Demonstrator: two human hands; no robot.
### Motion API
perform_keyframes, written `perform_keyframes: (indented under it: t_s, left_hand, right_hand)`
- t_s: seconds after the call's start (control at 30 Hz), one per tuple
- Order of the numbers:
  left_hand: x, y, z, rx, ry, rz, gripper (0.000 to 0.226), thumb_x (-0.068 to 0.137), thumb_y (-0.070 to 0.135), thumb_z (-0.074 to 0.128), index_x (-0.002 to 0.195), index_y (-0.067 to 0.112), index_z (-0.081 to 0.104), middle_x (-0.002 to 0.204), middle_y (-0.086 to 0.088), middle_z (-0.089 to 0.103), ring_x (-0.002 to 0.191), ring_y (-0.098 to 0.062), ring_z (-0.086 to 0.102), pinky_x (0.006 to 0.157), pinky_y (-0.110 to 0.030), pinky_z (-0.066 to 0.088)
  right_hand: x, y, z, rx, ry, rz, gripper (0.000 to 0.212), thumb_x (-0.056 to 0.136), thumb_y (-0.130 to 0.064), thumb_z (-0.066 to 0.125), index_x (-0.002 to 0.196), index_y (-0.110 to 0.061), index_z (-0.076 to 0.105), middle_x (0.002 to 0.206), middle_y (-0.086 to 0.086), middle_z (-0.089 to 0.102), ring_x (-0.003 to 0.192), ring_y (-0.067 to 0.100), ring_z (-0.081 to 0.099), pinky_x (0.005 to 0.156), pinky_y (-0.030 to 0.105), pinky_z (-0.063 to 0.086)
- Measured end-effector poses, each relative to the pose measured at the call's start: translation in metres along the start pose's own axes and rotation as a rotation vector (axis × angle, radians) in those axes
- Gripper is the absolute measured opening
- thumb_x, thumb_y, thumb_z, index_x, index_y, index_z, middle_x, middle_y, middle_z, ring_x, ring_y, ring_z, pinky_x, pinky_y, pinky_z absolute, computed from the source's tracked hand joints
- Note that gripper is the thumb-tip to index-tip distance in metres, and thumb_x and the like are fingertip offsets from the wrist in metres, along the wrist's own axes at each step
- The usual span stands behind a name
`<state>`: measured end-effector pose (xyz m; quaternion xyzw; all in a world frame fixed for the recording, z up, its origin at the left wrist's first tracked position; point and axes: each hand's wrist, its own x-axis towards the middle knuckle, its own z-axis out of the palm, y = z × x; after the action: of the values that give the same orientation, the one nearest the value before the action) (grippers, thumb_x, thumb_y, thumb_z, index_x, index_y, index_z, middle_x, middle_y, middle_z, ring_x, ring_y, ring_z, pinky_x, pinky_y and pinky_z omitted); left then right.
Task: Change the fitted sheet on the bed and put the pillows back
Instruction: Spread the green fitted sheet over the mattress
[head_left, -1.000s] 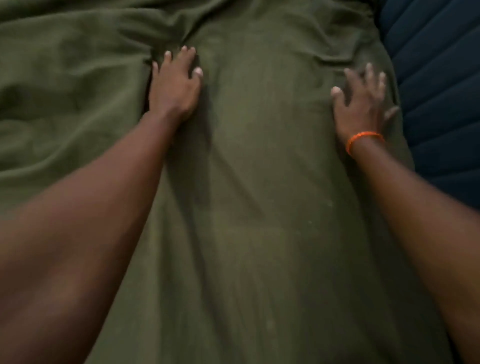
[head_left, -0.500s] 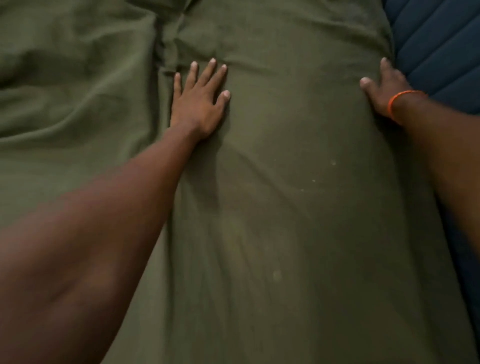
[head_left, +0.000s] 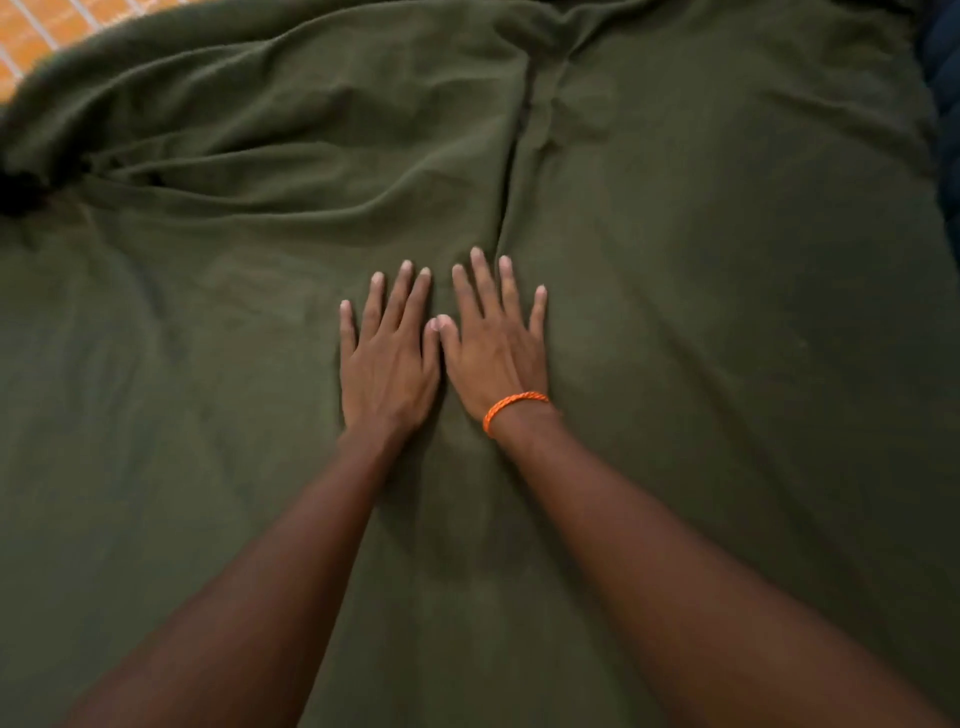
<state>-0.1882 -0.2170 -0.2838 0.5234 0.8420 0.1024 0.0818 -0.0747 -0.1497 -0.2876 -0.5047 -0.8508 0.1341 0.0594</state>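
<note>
The sheet (head_left: 675, 312) is dark olive green, spread across the bed. Its near part lies fairly smooth; deep folds bunch toward the far left, and one long crease runs up the middle.

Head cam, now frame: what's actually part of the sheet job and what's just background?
Part of the job:
green sheet, wrinkled at upper left
left hand, flat on the sheet
right hand, flat on the sheet beside it

Background:
orange bracelet on the right wrist
orange tiled floor
dark blue quilted fabric
</note>
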Motion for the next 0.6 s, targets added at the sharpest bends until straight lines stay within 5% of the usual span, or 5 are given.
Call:
perform_keyframes:
  t_s: [0.1,0.37,0.53,0.6]
  left_hand:
    - [0.008,-0.024,-0.001,0.040,-0.016,0.046,0.056,0.111,0.045,0.022,0.166,0.041,0.012,0.175,0.016,0.007,0.162,-0.014,0.002,0.131,-0.052,0.007]
    - [0.036,-0.040,-0.006,0.031,-0.039,0.114,0.059,0.107,0.054,0.021,0.165,0.046,0.012,0.175,0.015,0.009,0.163,-0.017,0.004,0.130,-0.053,0.005]
    - [0.054,-0.087,-0.023,0.038,-0.046,0.077,0.059,0.107,0.057,0.019,0.165,0.046,0.012,0.174,0.015,0.012,0.162,-0.015,0.008,0.131,-0.049,0.008]
    - [0.055,-0.104,-0.027,0.035,-0.046,0.068,0.059,0.108,0.054,0.017,0.166,0.044,0.011,0.174,0.017,0.011,0.162,-0.013,0.008,0.131,-0.050,0.008]
  right_hand:
    - [0.004,-0.006,0.015,-0.069,0.005,0.041,0.073,0.105,-0.059,0.021,0.166,-0.021,0.013,0.174,-0.001,0.005,0.161,0.021,0.000,0.128,0.054,0.006]
    - [0.095,0.013,-0.008,-0.023,-0.283,0.025,0.076,0.098,-0.071,0.033,0.163,-0.046,0.005,0.173,-0.010,-0.006,0.160,0.018,-0.009,0.127,0.054,-0.005]
    - [0.080,-0.043,-0.016,-0.009,-0.046,0.021,0.059,0.100,-0.033,0.053,0.156,-0.018,0.041,0.167,0.002,0.034,0.156,0.020,0.023,0.129,0.042,0.004]
    - [0.055,-0.066,0.001,-0.005,-0.011,0.012,0.059,0.103,-0.030,0.048,0.158,-0.010,0.036,0.168,0.008,0.029,0.157,0.023,0.022,0.129,0.040,0.009]
